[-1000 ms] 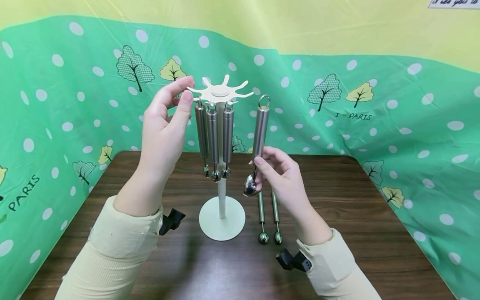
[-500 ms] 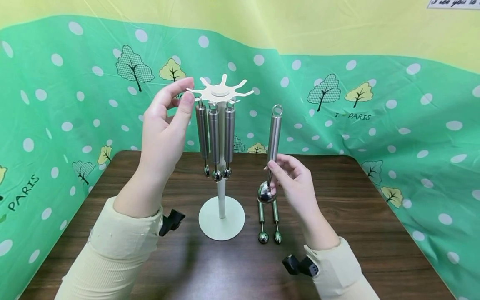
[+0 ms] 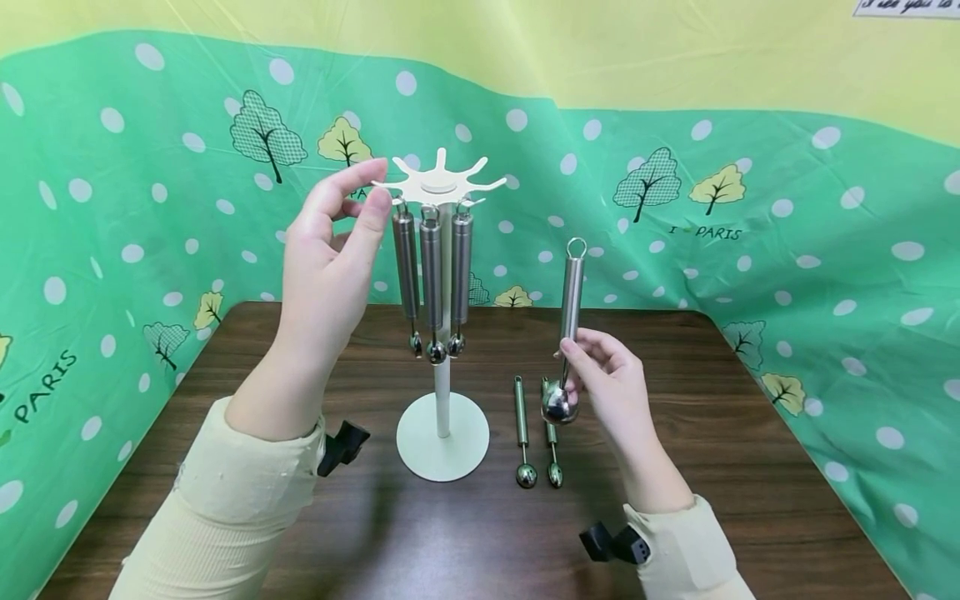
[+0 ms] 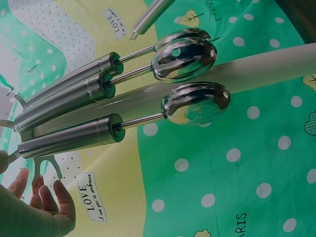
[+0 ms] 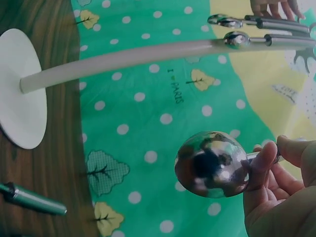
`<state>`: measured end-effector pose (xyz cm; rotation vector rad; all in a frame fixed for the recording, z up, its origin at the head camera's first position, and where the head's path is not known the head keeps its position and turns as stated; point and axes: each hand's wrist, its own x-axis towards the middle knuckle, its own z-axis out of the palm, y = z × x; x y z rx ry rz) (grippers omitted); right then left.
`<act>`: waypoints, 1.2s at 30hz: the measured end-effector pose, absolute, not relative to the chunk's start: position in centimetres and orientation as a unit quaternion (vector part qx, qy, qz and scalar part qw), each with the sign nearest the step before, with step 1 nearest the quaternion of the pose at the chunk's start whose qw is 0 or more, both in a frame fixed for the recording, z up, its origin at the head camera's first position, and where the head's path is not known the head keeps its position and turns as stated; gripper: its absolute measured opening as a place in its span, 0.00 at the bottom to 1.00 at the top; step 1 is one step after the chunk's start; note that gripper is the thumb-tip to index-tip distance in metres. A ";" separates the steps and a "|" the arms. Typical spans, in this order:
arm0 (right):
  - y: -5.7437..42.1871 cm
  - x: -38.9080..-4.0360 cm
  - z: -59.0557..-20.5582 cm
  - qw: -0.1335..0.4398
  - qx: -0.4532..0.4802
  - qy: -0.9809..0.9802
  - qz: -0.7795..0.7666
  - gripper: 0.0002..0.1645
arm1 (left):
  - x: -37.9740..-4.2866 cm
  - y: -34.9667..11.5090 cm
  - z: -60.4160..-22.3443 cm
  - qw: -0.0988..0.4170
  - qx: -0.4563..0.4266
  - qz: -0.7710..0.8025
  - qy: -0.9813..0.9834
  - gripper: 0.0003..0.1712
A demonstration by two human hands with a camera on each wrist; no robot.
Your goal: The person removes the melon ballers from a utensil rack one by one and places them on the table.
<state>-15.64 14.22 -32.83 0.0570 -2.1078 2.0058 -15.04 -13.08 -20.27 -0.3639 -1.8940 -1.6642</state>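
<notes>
My left hand [image 3: 333, 258] holds thumb and index finger around an arm tip of the white utensil stand [image 3: 442, 437]. Three steel melon ballers hang from its front arms by their rings, bowls down, the middle melon baller [image 3: 431, 271] nearest me. My right hand [image 3: 611, 387] pinches a larger melon baller [image 3: 572, 292] by its thin neck, ring up and bowl down. In the right wrist view its big shiny bowl [image 5: 212, 165] faces the camera. Behind that bowl, in the head view, part of a small melon baller [image 3: 554, 471] on the table is hidden.
Another small melon baller [image 3: 521, 417] lies on the dark wooden table [image 3: 735, 467], right of the stand's round base. A green and yellow printed curtain [image 3: 675, 275] hangs behind and along the sides. Several upper arms of the stand carry nothing.
My right hand has moved right and down, taking the larger melon baller away from the stand. The stand's top has turned slightly, its front melon ballers shifting right. My left hand has barely moved.
</notes>
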 end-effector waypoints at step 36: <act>19.6 -16.2 -39.9 0.000 -0.088 -0.775 0.626 0.26 | -14.9 -13.2 -20.6 0.315 -0.157 -0.609 -0.711 0.19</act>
